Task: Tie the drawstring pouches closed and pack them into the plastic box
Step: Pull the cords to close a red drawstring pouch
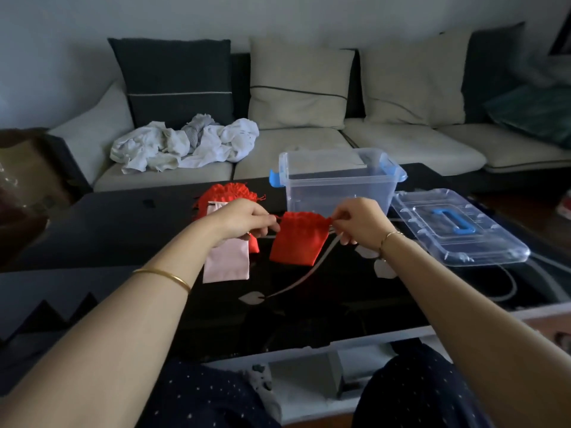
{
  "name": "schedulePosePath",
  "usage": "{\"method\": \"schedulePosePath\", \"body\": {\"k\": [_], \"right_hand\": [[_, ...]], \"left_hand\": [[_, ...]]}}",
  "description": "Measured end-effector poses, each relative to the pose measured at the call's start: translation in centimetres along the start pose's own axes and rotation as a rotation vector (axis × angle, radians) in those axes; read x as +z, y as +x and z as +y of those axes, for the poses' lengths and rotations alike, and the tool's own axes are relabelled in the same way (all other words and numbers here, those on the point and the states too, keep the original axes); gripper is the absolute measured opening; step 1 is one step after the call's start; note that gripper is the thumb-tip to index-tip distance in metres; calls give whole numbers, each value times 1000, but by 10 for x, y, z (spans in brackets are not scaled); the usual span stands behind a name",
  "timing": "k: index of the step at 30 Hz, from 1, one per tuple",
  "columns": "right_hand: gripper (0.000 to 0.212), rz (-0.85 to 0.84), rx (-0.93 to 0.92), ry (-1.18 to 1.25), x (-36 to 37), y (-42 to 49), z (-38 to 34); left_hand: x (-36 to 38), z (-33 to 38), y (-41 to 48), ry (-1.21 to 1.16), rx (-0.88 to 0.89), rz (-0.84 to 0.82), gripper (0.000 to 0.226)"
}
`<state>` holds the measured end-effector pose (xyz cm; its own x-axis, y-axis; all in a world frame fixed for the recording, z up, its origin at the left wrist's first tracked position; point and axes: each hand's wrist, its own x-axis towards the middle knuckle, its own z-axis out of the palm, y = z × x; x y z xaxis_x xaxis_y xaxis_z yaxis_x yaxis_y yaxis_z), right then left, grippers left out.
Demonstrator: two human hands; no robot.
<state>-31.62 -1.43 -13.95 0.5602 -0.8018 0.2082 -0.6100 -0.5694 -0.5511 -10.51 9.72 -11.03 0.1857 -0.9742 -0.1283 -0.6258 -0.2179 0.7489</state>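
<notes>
grip: left hand (244, 222) and right hand (358, 222) each pinch one side of the red pouch (298, 239) mouth | pouch: hangs between them, near the open plastic box (336, 180) | risk: uneven pull may slip one side free, leaving the mouth half-open

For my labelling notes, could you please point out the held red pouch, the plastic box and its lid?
red pouch (296, 242): head view, middle of its cloth body.
plastic box (324, 193): head view, its clear front wall.
lid (482, 248): head view, clear panel near its front edge.
</notes>
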Motion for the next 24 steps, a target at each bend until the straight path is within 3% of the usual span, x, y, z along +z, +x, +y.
{"method": "schedulePosePath", "body": {"k": [4,10,12,16,18,21,24], "right_hand": [[25,13,84,-177,0,6,6],[29,-8,191,-179,3,22,5],[27,-46,235,-1,4,22,1],[21,-291,476,808,8,21,-4],[24,-320,616,1047,13,24,-2],[29,-249,782,1261,26,34,-5],[32,-33,955,1486,33,43,-6]], "left_hand": [[4,-19,7,-325,-129,-90,19],[-1,-41,15,-463,-189,-206,23],[-5,-46,16,-546,-214,-157,23],[-10,-58,18,-679,-279,19,26],[-8,-63,22,-708,-296,82,33],[-5,-63,28,-824,-339,194,39],[-9,-60,31,-1147,-400,329,41]]}}
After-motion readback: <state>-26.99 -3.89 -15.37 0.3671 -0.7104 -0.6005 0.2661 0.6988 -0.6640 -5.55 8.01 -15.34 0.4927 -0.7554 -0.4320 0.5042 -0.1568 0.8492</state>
